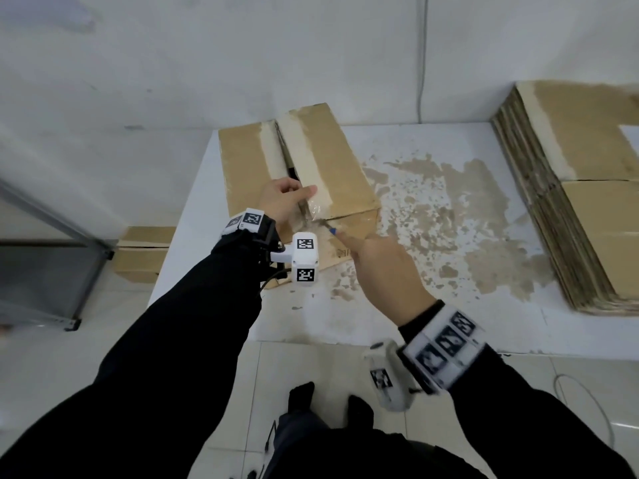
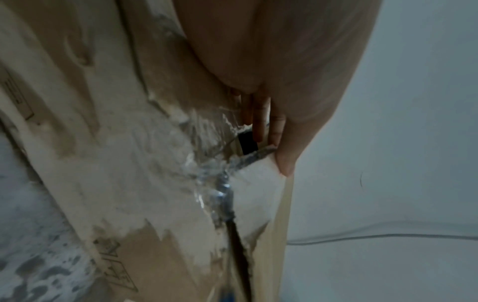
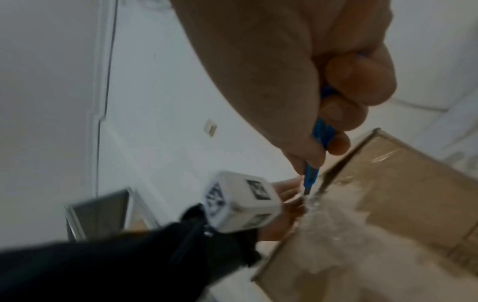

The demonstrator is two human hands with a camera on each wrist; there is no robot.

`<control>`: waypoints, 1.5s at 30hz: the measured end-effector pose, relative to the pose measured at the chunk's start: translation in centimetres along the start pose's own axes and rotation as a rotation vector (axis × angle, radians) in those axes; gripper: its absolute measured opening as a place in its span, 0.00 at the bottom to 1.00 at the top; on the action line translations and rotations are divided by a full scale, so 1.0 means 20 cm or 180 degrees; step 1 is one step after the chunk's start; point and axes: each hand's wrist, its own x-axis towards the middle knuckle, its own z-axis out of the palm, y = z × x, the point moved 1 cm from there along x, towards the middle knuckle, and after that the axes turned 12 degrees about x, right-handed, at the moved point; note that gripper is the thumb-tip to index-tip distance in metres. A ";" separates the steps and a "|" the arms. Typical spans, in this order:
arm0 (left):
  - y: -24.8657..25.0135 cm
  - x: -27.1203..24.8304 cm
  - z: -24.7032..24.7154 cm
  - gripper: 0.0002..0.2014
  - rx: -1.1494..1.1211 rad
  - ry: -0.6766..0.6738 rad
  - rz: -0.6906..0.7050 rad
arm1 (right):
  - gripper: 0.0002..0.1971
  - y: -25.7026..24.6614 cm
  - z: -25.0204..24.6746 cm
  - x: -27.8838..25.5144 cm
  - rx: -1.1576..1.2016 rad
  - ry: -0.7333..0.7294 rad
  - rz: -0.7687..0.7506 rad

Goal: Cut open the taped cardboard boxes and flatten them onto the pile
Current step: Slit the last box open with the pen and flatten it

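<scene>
Tape [image 1: 316, 210] at the near end of the box [image 1: 311, 174] on the bench [image 1: 432, 271] is the last hold — the right hand [image 1: 387, 271], gripping the blue knife [image 1: 332, 231], should draw shallow and away from the left hand [image 1: 281, 202], whose fingers curl into the seam gap.

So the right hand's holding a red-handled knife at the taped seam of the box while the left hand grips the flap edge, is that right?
Not quite: the knife handle is blue, not red, as the right wrist view shows. The right hand does hold it at the taped seam of the box, and the left hand grips the flap edge.
</scene>
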 end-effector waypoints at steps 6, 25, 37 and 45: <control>0.00 0.00 -0.01 0.13 -0.0130 -0.0141 -0.0098 | 0.27 -0.09 -0.02 0.04 -0.0114 -0.0081 -0.0210; -0.01 0.00 -0.04 0.10 -0.0178 -0.0189 -0.0029 | 0.17 -0.20 0.01 0.10 -0.0394 0.0066 0.0049; 0.06 0.06 -0.15 0.16 0.2041 -0.0739 0.0783 | 0.17 0.13 -0.26 -0.11 0.1608 0.0284 0.0474; 0.27 0.11 -0.48 0.13 0.5657 -0.0272 0.0908 | 0.10 0.37 -0.25 0.09 0.2439 0.1448 0.1121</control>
